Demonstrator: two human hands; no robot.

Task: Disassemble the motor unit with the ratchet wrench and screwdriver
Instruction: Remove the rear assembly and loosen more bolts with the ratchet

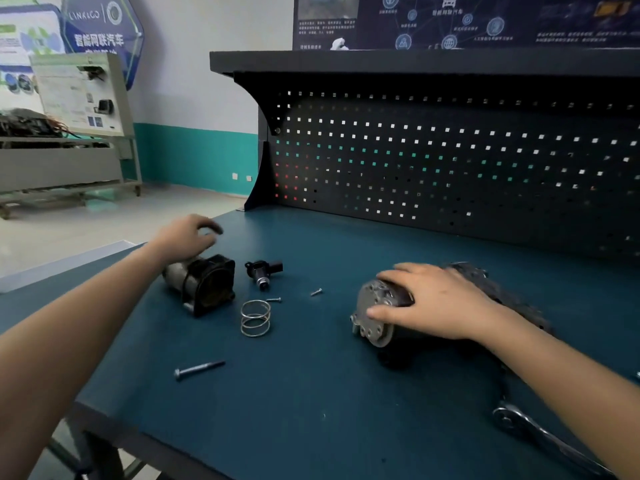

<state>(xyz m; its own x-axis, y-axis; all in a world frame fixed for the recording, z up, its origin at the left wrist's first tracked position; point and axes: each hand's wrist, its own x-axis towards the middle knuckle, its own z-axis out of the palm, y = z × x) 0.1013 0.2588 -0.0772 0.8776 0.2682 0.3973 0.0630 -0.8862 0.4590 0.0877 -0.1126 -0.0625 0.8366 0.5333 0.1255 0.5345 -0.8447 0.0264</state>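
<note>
Well along. Off, loose on bench (311,410): housing (207,285), sensor (263,270), spring (255,318), bolt (199,370), two screws (273,300). Right hand (429,303) grips motor (396,296), mid-bench right. Left hand (188,237) curled behind housing; hold unclear. Wrench (540,434) idle. End plate (370,297) still on, likely next.

Left arm (69,323), right arm (554,368) bare, sleeves not in view. Left hand (187,237) bare. Right hand (436,303) bare. Fingernails short.

Automotive training workshop: pegboard (450,161) workbench (311,393), wall posters (485,19), demonstration stand (83,95).
</note>
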